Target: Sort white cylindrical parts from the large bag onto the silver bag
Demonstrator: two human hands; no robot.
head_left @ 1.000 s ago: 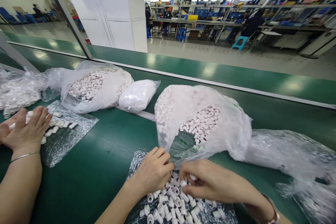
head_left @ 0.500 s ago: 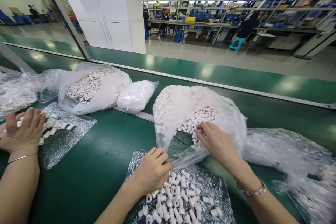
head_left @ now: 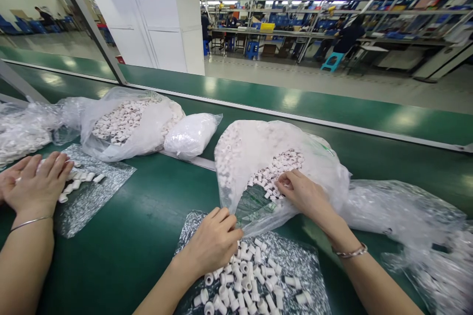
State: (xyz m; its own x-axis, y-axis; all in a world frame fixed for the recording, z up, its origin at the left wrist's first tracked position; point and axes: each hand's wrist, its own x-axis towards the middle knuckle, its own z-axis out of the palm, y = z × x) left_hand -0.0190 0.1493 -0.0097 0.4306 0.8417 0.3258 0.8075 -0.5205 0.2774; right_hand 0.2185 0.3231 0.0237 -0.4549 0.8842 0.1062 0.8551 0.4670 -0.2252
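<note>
A large clear plastic bag (head_left: 236,155) full of small white fittings lies with its mouth toward me. My left hand (head_left: 216,236) is closed on the near edge of its mouth. At the opening, my right hand (head_left: 301,189) has its fingers bent together against the fittings inside; whether a piece is between the fingertips is hidden. Below the bag, many loose white fittings (head_left: 254,280) are spread over a crinkled clear plastic sheet (head_left: 310,266), partly under my left hand and wrist.
Another person's hands (head_left: 37,177) are over white pieces on a second plastic sheet (head_left: 96,202) at the left. Behind stand an open bag of fittings (head_left: 148,133) and a small tied bag (head_left: 194,135). More plastic bags (head_left: 399,206) lie at the right on the green surface (head_left: 148,236).
My right hand has shifted slightly within the bag's opening, and some fittings there have moved. The other person's hands have moved a little to the right. My left hand has stayed put.
</note>
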